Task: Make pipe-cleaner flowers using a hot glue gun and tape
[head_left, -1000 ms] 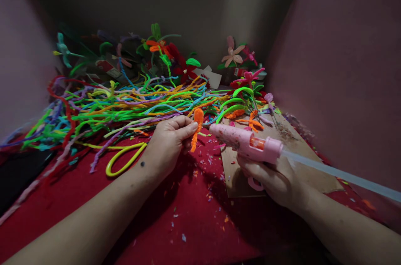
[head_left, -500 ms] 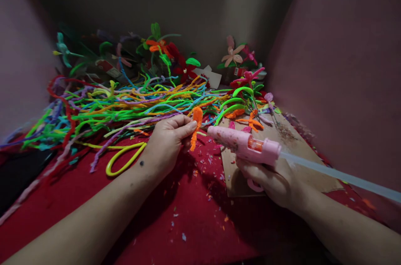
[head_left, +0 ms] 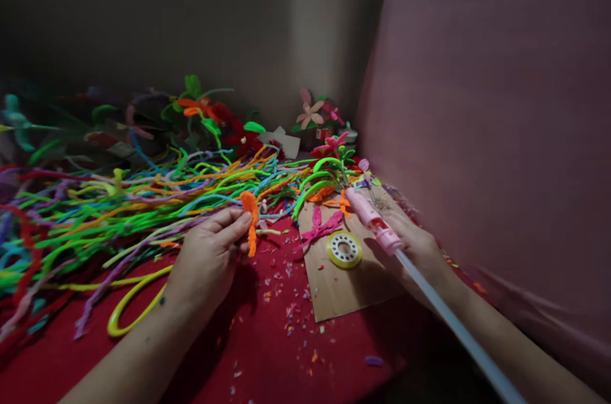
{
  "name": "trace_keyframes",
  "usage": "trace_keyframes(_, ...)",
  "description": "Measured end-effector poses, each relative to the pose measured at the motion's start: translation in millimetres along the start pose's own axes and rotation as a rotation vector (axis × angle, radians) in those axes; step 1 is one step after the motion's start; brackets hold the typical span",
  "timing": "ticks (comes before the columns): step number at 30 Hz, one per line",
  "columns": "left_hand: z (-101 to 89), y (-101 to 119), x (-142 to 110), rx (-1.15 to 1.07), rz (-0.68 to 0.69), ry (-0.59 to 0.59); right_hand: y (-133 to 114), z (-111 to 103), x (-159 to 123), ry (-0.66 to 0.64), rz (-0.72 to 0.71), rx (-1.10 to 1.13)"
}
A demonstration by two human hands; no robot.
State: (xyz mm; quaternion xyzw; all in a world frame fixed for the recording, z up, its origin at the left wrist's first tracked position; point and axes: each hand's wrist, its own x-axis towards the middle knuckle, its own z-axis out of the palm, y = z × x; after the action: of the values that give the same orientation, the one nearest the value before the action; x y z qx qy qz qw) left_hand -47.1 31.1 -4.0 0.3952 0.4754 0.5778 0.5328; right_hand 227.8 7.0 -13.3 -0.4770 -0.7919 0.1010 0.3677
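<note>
Between the thumb and fingers of my left hand [head_left: 210, 261] is a folded orange pipe cleaner [head_left: 251, 222], held upright over the red cloth. My right hand [head_left: 415, 248] grips a pink hot glue gun [head_left: 372, 216], its nozzle pointing away toward the back of the cardboard. A long translucent glue stick [head_left: 453, 321] sticks out of the gun's rear end. Below and left of the gun, a yellow tape roll [head_left: 344, 250] and a pink pipe-cleaner piece [head_left: 321, 226] lie on the cardboard [head_left: 334, 299]. An orange pipe-cleaner piece [head_left: 341, 203] lies close to the nozzle.
A heap of many-coloured pipe cleaners [head_left: 157, 200] covers the left side. Finished pipe-cleaner flowers [head_left: 309, 112] stand along the back wall. Coloured clippings [head_left: 291, 308] are strewn over the red cloth [head_left: 267, 366]. A pink wall or sheet [head_left: 487, 105] bounds the right side.
The view has turned to the right. The glue gun has swung from pointing left to pointing away, moving off from the orange piece and uncovering the tape roll. Both hands keep their holds.
</note>
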Motion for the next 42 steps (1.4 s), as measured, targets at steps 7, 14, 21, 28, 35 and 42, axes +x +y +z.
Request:
trace_keyframes(7, 13.6, -10.9, -5.2, -0.037, -0.113, -0.065, 50.5, -15.9, -10.1, -0.221, 0.472, -0.527)
trace_keyframes(14, 23.1, -18.5, -5.2, 0.006, -0.208, -0.269, 39.2, -28.4, -4.8, -0.298, 0.476, -0.678)
trace_keyframes(21, 25.7, -27.3, -4.5, -0.029, -0.242, -0.302, 24.2, -13.5, 47.2, -0.269, 0.177, -0.529)
trace_keyframes(28, 19.7, -34.6, -13.0, 0.009, -0.308, -0.330, 30.8, 24.0, 93.1, -0.276, 0.145, -0.570)
trace_keyframes(35, 20.3, -32.0, -9.3, -0.122, -0.338, -0.293, 35.7, 16.3, 98.9, -0.087, 0.168, -0.436)
trace_keyframes(42, 21.4, -5.2, -4.9, -0.167, -0.155, -0.234, -10.0, 12.5, 89.1, -0.102, 0.290, 0.558)
